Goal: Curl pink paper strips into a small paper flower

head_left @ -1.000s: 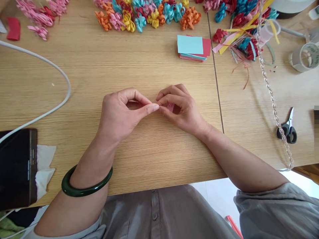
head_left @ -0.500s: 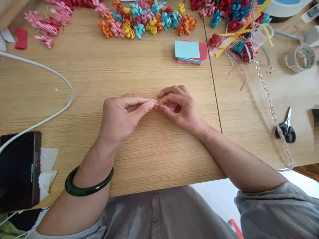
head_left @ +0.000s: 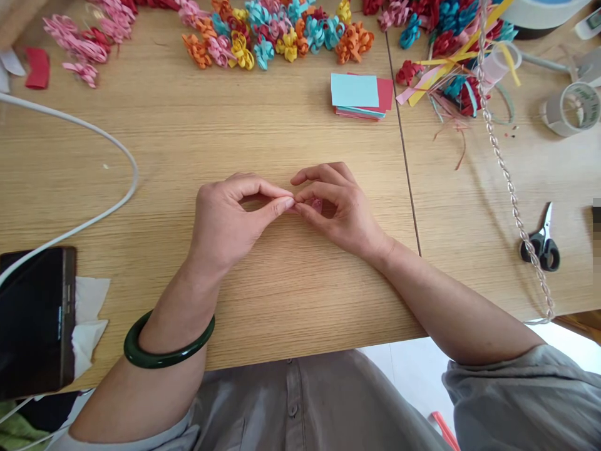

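My left hand pinches thumb against forefinger over the middle of the wooden table, with a dark green bangle on that arm. Tip to tip with it, my right hand is pinched too, its other fingers curled loosely. Between and behind the fingertips shows a small pink piece, perhaps paper or ribbon; most of it is hidden by the fingers. Beyond the hands lies a stack of blue and red paper cards.
Clusters of coloured looped flowers line the far side. Scissors lie at right, near a twisted cord and a tape roll. At left are a white cable and a dark phone.
Both pinches have drawn together until the fingertips meet, the right hand shifting slightly left. Less of the pink piece shows. The view has shifted slightly.
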`<state>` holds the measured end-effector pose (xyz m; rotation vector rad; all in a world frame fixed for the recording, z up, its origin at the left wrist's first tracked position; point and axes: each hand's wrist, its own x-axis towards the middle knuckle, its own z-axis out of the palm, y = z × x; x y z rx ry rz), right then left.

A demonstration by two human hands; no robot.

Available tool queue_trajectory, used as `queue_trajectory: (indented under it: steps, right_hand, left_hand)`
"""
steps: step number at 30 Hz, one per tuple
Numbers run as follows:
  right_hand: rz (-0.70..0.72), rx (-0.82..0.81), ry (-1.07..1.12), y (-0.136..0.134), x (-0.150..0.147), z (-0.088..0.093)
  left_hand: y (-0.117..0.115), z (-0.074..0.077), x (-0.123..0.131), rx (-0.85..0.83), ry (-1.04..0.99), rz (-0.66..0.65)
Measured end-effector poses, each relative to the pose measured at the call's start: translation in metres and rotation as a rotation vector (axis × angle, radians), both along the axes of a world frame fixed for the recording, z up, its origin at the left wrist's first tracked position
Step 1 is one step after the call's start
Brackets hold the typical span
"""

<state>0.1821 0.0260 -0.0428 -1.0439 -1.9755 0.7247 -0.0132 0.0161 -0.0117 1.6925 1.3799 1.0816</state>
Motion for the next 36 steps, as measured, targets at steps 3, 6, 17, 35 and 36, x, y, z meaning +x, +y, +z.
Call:
queue_trajectory:
  steps: [3, 6, 17, 35, 36]
  right_hand:
    - [0.0, 0.002, -0.001, -0.0005, -0.0004, -0.0005]
    - [0.01, 0.003, -0.008, -0.0006, -0.0004, -0.0012]
    - [0.06, 0.033, 0.001, 0.0001, 0.0004, 0.001]
    - [0.163, 0.064, 0.081, 0.0056, 0.0042, -0.0012]
    - [0.17, 0.045, 0.077, 0.0063, 0.0048, -0.0005]
  left_hand:
    - [-0.0001, -0.0005, 0.0, -0.005, 0.02, 0.012]
    - [0.0, -0.0018, 0.0001, -0.038, 0.016, 0.016]
    - [-0.002, -0.0038, -0.0004, -0.039, 0.153, 0.028]
    - [0.0001, 0.0056, -0.0001, 0.198, 0.437, -0.051]
    - [0.0, 0.0056, 0.0002, 0.214, 0.44, -0.069]
